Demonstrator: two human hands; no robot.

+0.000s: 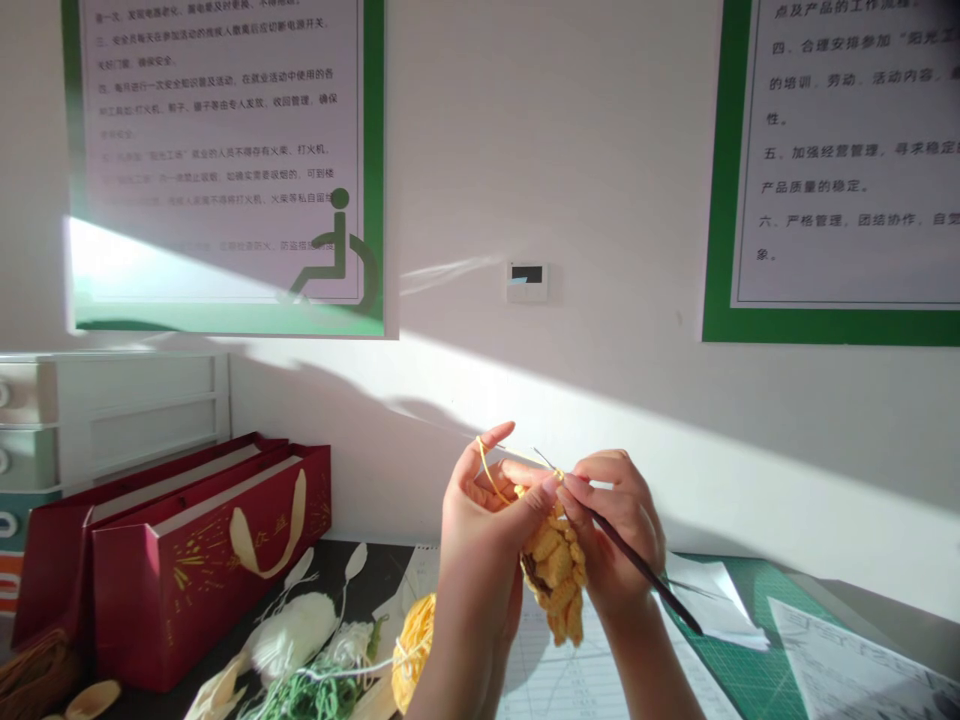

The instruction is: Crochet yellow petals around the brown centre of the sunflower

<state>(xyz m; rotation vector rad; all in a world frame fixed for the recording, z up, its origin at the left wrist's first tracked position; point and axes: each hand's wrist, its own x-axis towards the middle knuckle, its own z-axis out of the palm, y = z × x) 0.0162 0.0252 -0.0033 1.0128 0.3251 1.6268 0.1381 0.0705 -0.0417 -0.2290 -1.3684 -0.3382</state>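
Observation:
A yellow crocheted piece (556, 570) with a dark brown patch hangs below both hands. My left hand (487, 510) pinches its upper edge, and yellow yarn (491, 470) loops around the raised index finger. My right hand (619, 520) is closed around a crochet hook (637, 562) with a dark handle; the thin metal tip points up and left at the top of the piece, beside the left thumb. Behind the left forearm, a yellow yarn ball (414, 645) is partly hidden.
White yarn (294, 632) and green yarn (315, 690) lie at lower left. Red gift bags (202, 560) stand beside a drawer unit (150, 400). Papers (570, 670) and a green cutting mat (757, 600) lie under and right of the hands. The wall carries green-framed posters (373, 150).

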